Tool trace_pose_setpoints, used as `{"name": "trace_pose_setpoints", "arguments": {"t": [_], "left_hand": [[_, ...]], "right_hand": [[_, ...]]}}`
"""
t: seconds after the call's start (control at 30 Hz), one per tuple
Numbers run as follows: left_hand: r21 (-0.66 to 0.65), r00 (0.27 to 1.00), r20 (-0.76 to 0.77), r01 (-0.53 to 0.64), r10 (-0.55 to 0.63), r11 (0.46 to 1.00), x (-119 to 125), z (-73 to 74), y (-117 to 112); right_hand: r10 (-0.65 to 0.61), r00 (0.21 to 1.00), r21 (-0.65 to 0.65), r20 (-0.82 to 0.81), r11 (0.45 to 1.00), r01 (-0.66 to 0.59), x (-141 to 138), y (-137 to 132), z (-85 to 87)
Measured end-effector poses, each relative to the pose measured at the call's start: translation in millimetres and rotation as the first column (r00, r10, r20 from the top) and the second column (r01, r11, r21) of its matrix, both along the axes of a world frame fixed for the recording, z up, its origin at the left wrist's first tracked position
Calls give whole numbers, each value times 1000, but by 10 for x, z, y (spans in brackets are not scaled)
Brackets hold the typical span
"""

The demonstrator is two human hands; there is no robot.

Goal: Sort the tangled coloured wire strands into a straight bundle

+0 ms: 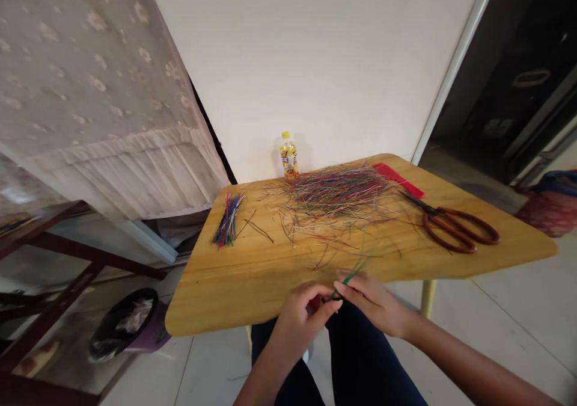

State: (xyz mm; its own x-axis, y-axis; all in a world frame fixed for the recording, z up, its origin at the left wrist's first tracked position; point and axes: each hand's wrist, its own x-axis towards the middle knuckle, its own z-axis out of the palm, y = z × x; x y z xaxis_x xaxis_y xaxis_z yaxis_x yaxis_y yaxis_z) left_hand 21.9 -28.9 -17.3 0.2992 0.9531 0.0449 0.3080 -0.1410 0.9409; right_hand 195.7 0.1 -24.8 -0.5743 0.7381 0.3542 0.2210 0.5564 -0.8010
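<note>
Several thin green wires [348,278] are pinched between my two hands, just over the table's front edge. My left hand [307,311] is closed on their lower end, thumb against the fingers. My right hand [370,299] grips them a little higher, and their tips stick out beyond its fingers. Beyond my hands a wide loose heap of multicoloured wires [342,190] is spread over the table, with stray strands toward me. At the left lies a neater bundle of coloured wires [228,221].
Large scissors [451,222] with brown handles lie on the wooden table [225,292] at the right. A red plastic piece [399,179] lies behind them. A yellow-capped bottle [289,158] stands at the back by the wall. A bin [148,328] sits on the floor at left.
</note>
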Motion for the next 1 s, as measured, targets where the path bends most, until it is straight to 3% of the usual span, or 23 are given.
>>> {"name": "trace_pose_setpoints", "arguments": {"t": [0.07,0.13,0.23,0.37,0.43,0.5,0.57,0.67,0.77,0.87,1.0], "left_hand": [[278,976,-207,-12,72,960,-21,9,-20],[425,943,-319,48,100,904,-57,10,-26],[509,929,-356,98,105,855,-103,-1,-18],[596,951,-291,97,102,797,-112,-25,-22],[652,959,-253,72,128,755,-96,-45,-42],[681,960,-216,16,179,732,-63,-75,-75],[665,956,-176,-59,233,745,-15,-111,-116],[556,953,-77,-203,293,806,70,-156,-167],[338,950,66,-310,306,889,109,-157,-177],[146,965,96,-256,244,956,62,-117,-160],[121,984,-45,-167,174,978,-42,-69,-140]], "right_hand": [[-77,992,-194,-99,979,57,-68,-48,-56],[-94,978,-349,-189,937,22,-133,-93,-64],[-69,949,-504,-308,858,-101,-207,-141,-55],[-104,897,-592,-429,782,-192,-287,-185,-144],[-122,875,-594,-469,777,-210,-329,-216,-211],[-160,872,-567,-463,809,-153,-367,-256,-255],[-208,885,-497,-416,867,-30,-398,-303,-267],[-244,903,-326,-355,937,125,-438,-360,-253],[-242,906,-277,-348,950,147,-473,-371,-242],[-243,905,-363,-349,925,109,-480,-326,-225],[-182,940,-352,-288,933,73,-426,-242,-184]]}}
